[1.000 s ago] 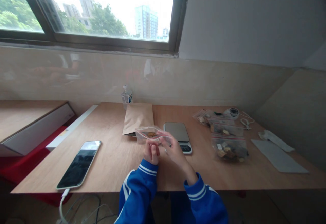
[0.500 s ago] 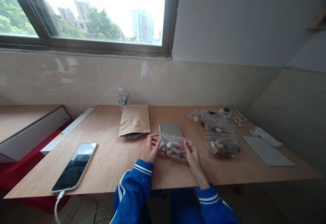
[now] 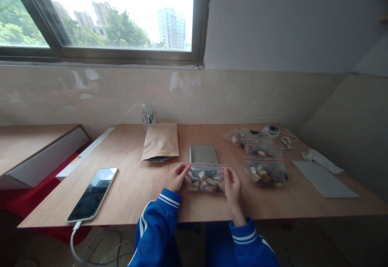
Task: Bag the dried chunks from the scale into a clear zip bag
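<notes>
Taking the held bag as the clock's centre and the wall as twelve, the wood-topped table (image 3: 130, 194) spreads under everything. Between ten and eleven lies a kraft paper pouch (image 3: 161, 140), its dark mouth turned to the person, perhaps for easy reach. At three rests a filled zip bag (image 3: 264, 174), set aside but near the right hand. At the centre, close to the table's near edge, is the held zip-lock bag (image 3: 205, 183) of mixed brown and pale pieces, its red-lined seal stretched level, probably to keep the strip straight. Just beyond, at twelve, is what looks like a weighing scale (image 3: 203, 153), though the held bag hides its front. At nine, the left hand (image 3: 176, 179) pinches one top corner, thumb against fingers; at three, the right hand (image 3: 233, 186) pinches the other likewise. Inside the held bag shows a small white packet (image 3: 201, 174)
</notes>
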`<state>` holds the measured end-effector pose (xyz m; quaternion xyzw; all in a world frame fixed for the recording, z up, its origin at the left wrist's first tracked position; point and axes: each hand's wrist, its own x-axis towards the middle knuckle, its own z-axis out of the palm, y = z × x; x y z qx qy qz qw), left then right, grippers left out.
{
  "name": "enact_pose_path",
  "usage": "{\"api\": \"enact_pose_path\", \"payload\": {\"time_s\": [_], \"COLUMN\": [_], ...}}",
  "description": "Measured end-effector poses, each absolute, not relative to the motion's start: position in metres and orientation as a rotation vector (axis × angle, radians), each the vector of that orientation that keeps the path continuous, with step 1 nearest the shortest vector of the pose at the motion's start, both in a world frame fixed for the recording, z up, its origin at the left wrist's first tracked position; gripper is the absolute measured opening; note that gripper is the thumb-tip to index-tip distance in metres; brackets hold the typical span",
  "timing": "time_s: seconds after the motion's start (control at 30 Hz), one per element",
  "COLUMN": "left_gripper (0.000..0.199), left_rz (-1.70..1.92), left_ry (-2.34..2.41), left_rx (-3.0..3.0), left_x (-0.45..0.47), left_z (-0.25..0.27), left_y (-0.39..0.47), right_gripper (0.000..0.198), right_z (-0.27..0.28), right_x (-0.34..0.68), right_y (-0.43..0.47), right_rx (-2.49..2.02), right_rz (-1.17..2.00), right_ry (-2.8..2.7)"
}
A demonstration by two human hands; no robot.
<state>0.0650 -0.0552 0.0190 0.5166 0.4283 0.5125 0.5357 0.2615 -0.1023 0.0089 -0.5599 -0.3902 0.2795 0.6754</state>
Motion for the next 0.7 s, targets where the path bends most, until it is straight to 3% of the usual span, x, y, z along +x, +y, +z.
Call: {"api": "enact_pose_path", "payload": {"time_s": [0.7], "left_gripper": [0.034], "left_rz": [1.320], "left_ry": [1.082], "left_rx": [1.236], "left_x": [0.0601], "left_z": [0.0216], "left_y": [-0.0546], "right_gripper": [0.036], "right_z": [0.0121], "right_x": [0.2639], "right_y": [-0.1069], "right_rx": [-1.360], "right_rz": [0.396], "right_ry": [-0.880]}}
